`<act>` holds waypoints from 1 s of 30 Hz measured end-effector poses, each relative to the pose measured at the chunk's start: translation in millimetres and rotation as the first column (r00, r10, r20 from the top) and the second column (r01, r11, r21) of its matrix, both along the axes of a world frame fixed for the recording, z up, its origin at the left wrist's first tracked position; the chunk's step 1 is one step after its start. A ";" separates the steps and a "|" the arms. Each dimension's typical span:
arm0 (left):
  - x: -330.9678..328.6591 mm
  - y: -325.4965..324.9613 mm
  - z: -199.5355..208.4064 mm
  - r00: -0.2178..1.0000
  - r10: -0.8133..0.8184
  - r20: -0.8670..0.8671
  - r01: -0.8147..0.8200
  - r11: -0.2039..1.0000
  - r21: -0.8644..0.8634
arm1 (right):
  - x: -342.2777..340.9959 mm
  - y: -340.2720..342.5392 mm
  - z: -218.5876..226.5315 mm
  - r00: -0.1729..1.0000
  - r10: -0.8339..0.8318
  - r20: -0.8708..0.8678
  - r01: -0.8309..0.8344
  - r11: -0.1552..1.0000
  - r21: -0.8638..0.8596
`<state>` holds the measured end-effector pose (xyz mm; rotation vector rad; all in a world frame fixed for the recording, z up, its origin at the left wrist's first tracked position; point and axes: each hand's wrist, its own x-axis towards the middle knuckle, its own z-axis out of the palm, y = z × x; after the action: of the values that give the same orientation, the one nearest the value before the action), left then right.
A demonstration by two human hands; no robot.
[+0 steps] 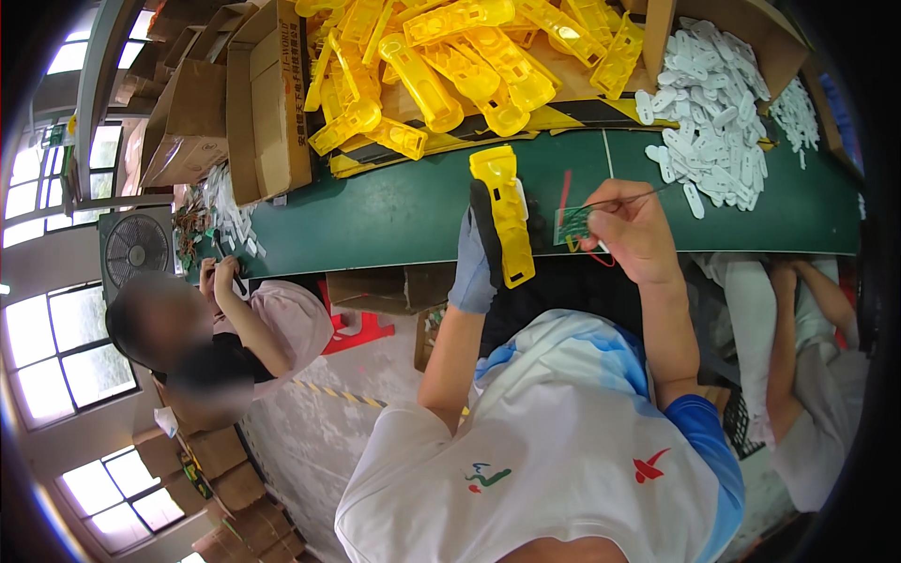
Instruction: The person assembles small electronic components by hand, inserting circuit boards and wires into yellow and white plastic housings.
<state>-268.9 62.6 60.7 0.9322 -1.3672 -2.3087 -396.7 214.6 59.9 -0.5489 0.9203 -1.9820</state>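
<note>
My left hand (477, 251), in a grey and black glove, is closed round a long yellow plastic housing (512, 221). The housing stands nearly upright over the table's near edge, and a small white part shows on its right side. To the right of it, my right hand (631, 228) is bare and pinches a small green circuit board (571, 226) with thin red, black and yellow wires. Board and housing are a short gap apart. The fingers hide part of the board.
Many yellow housings (427, 89) lie heaped on cardboard at the back, edged with black-and-yellow tape. White plastic pieces (718, 122) are piled at the back right of the green table (375, 220). Cardboard boxes (269, 103) stand at left. One co-worker (253, 328) sits left, another (798, 347) right.
</note>
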 end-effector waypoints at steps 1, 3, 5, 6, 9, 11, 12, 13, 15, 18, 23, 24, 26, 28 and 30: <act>-1.2 -3.3 -14.1 0.998 0.009 -0.061 -0.012 0.998 -0.055 | 3.1 -6.2 6.2 0.996 0.061 -0.067 -0.055 0.994 0.097; 3.8 -8.8 -35.5 0.995 -0.008 -0.101 0.008 1.000 -0.006 | 15.1 -26.4 4.3 0.985 0.021 -0.172 0.015 0.978 0.207; -1.3 -4.9 -36.5 0.986 0.053 -0.157 -0.042 0.996 0.073 | 17.2 -39.4 -7.5 0.959 -0.004 -0.283 0.095 0.946 0.309; -4.4 -4.6 -37.3 0.986 0.047 -0.163 -0.035 0.996 0.080 | 14.8 -43.4 -15.3 0.952 -0.047 -0.304 0.147 0.939 0.312; -5.2 -6.1 -35.5 0.995 0.009 -0.100 -0.008 1.000 0.011 | 11.5 -44.0 -19.6 0.928 -0.095 -0.361 0.221 0.919 0.327; -4.9 -7.2 -32.4 0.996 0.001 -0.088 0.002 0.999 0.040 | 10.6 -45.0 -22.0 0.913 -0.100 -0.396 0.246 0.908 0.338; -4.6 -8.0 -31.3 0.997 -0.012 -0.077 0.017 0.998 0.064 | 9.4 -45.6 -25.0 0.915 -0.112 -0.388 0.250 0.912 0.326; -6.6 -8.0 -29.4 0.997 -0.006 -0.076 0.011 0.997 0.071 | 7.5 -46.2 -27.2 0.916 -0.125 -0.382 0.255 0.915 0.313; -9.6 -7.7 -27.6 0.998 0.024 -0.054 -0.019 0.997 0.078 | 5.4 -47.7 -29.0 0.921 -0.117 -0.371 0.244 0.917 0.316; -6.3 -12.7 -30.7 0.996 -0.042 -0.078 0.043 0.999 0.013 | 2.3 -49.6 -30.3 0.932 -0.107 -0.345 0.220 0.925 0.309; -10.1 -12.0 -23.2 0.999 -0.001 -0.048 0.005 0.997 0.072 | -0.3 -49.6 -28.4 0.941 -0.124 -0.315 0.227 0.922 0.313; -9.8 -12.4 -23.3 0.999 -0.006 -0.047 0.009 0.998 0.070 | -0.3 -49.8 -27.1 0.925 -0.118 -0.362 0.244 0.913 0.327; -9.5 -12.1 -23.4 0.999 0.000 -0.048 0.004 0.998 0.068 | -2.0 -49.0 -25.3 0.907 -0.107 -0.407 0.260 0.903 0.343; -9.8 -12.4 -25.4 0.999 0.004 -0.049 -0.001 0.998 0.065 | -4.4 -48.0 -24.5 0.917 -0.081 -0.390 0.217 0.922 0.320; -10.7 -13.0 -28.3 0.997 0.008 -0.079 0.003 0.989 0.145 | -4.6 -48.7 -27.5 0.921 -0.075 -0.383 0.210 0.921 0.327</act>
<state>-279.6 49.6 32.3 0.8727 -1.1794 -2.4421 -401.3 165.9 32.4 -0.6599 1.5631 -1.8016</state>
